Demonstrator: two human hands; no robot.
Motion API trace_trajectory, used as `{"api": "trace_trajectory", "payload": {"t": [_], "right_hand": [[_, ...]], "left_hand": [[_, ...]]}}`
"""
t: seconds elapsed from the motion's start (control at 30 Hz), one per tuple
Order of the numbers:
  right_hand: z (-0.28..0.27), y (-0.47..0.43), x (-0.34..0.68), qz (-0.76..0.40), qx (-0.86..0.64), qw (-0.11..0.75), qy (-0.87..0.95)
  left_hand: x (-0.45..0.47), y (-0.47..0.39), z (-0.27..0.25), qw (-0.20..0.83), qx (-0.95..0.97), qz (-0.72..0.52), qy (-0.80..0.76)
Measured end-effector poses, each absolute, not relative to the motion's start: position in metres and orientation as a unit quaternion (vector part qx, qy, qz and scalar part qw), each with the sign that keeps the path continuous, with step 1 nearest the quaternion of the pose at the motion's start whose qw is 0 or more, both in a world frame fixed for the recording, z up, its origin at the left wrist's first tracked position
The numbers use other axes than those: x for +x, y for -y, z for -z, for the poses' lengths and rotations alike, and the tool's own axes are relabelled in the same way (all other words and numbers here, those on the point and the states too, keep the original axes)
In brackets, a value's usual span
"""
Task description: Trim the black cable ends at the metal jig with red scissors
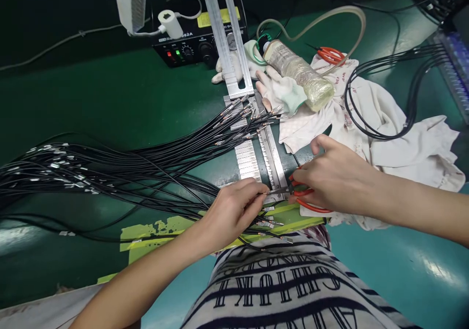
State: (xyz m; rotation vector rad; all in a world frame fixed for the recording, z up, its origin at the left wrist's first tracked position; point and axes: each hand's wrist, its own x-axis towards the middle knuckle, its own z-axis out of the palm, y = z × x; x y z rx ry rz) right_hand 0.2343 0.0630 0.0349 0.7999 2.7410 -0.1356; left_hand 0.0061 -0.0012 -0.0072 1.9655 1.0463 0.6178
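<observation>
- Two bare hands meet at the near end of a ribbed metal jig [245, 159].
- Left hand [230, 212] pinches thin black wires [146, 173].
- Right hand [335, 177] grips red-handled cutters [306, 198]; the blades are mostly hidden, the wire tip hard to make out.

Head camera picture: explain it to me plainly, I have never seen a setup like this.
The single view comes from a camera worn on a person's head, looking down at their own bare hands over a green workbench. The left hand pinches the end of a thin black wire between its fingers. The right hand grips red-handled cutters at that wire's tip. A large bundle of black wires fans across the bench toward a metal jig. Behind lie white gloves, a plastic bottle, cloths and a black control box.
</observation>
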Motion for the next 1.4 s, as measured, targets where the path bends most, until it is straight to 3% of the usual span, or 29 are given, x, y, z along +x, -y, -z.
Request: {"api": "trace_trajectory", "payload": {"t": [0.3,0.67,0.87,0.97,1.03,1.1,1.17,1.3,1.4], "right_hand": [[-0.027,-0.065,0.237,0.087,0.278,0.125,-0.948],[-0.02,-0.069,0.243,0.267,0.323,0.087,-0.904],[-0.017,-0.076,0.263,0.291,0.348,0.051,-0.89],[-0.015,-0.077,0.268,0.28,0.359,0.048,-0.889],[-0.017,-0.077,0.268,0.272,0.368,0.044,-0.888],[-0.018,-0.076,0.266,0.262,0.379,0.037,-0.887],[-0.02,-0.077,0.263,0.253,0.386,0.032,-0.887],[-0.019,-0.077,0.26,0.242,0.39,0.026,-0.888],[-0.018,-0.076,0.259,0.235,0.401,0.008,-0.886]], "left_hand": [[0.006,0.004,0.011,0.392,0.79,-0.251,-0.4],[0.002,0.006,0.01,0.427,0.771,-0.26,-0.393],[-0.003,0.012,-0.001,0.428,0.82,-0.13,-0.357],[-0.006,-0.003,0.0,0.455,0.803,-0.132,-0.361],[-0.009,-0.024,0.007,0.386,0.807,-0.191,-0.405],[-0.012,-0.048,0.018,0.22,0.816,-0.256,-0.469],[-0.013,-0.07,0.028,0.119,0.818,-0.226,-0.515],[-0.012,-0.089,0.038,0.086,0.83,-0.166,-0.525],[-0.015,-0.079,0.034,0.113,0.819,-0.228,-0.514]]}}
